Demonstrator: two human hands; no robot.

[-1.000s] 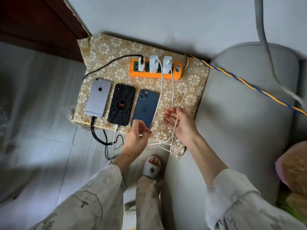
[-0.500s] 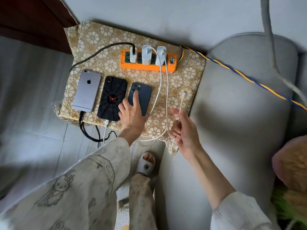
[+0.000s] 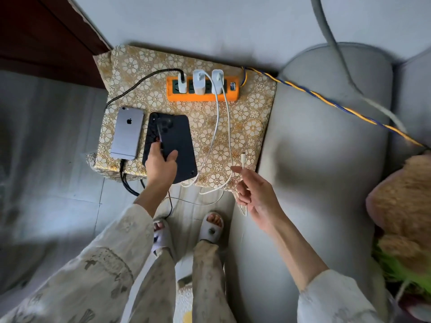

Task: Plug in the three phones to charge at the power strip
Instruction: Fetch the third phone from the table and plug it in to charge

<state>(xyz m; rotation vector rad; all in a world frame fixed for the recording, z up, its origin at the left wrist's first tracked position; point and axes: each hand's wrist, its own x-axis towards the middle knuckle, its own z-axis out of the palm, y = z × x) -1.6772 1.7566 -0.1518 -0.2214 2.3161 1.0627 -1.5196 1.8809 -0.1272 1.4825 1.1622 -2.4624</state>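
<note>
On the flowered worktop (image 3: pixel 251 117), the orange power strip (image 3: pixel 203 95) carries three chargers. The blue phone (image 3: pixel 178 148), flat half a second ago, is now lifted over the black phone (image 3: pixel 150 136), gripped by the left hand (image 3: pixel 161 163). The right hand (image 3: pixel 254 194) pinches the white cable's plug (image 3: pixel 243 158) nearby, so plugging in looks next

Apple logo, dark, on the back of the silver phone (image 3: pixel 127 132) at the counter's left edge; no other legible text
</note>
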